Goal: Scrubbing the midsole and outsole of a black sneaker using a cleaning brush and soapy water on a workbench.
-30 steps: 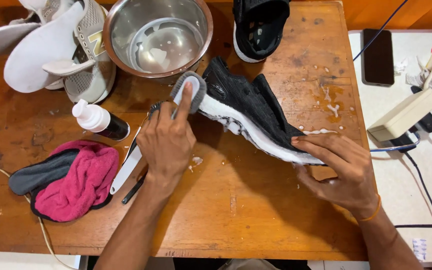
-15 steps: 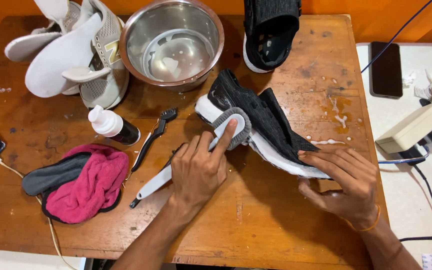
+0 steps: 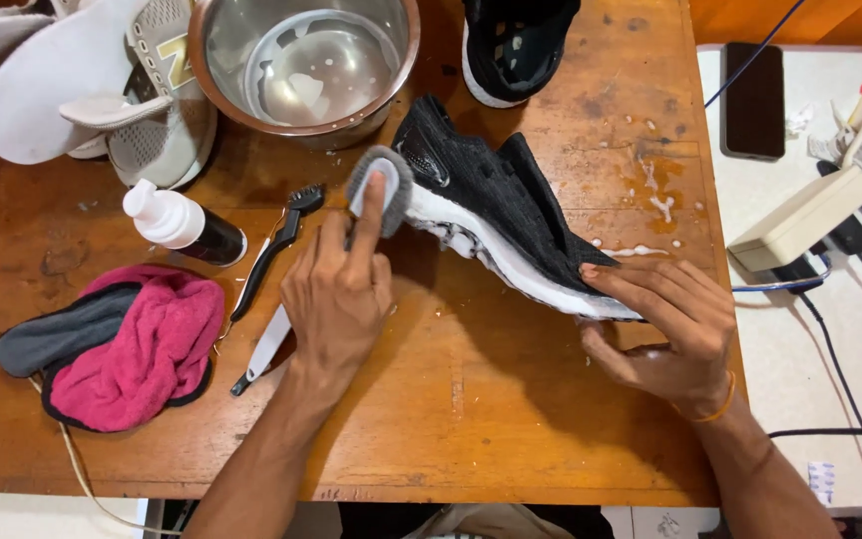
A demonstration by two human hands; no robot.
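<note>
My left hand [image 3: 336,289] is closed around a small grey scrubbing pad [image 3: 379,187], forefinger stretched along its back, pressing it against the toe end of the black shoe [image 3: 496,215]. My right hand [image 3: 665,334] grips the shoe's heel, fingers spread over the white sole edge, holding it tilted on its side above the wooden desk [image 3: 471,419]. What worries me most is the wet: suds are streaked along the sole and there are white drips on the desk by the heel, close to the desk's right edge. Just past that edge sit a power adapter [image 3: 800,220], cables and a dark phone [image 3: 755,100] on a white surface, so a hard stroke could, I judge, flick foam onto them. My heel grip is on a soapy surface too; if I push hard at the toe the shoe may twist or slide out of my fingers. The steel bowl [image 3: 301,60] with a little soapy water stands just beyond the toe, near enough that a slipped stroke might knock it. A black brush [image 3: 276,245] and a white-handled tool lie just beside my left wrist, with a white-capped bottle [image 3: 182,222] nearby, and a careless elbow could sweep them toward the pink cloth [image 3: 137,349].
</note>
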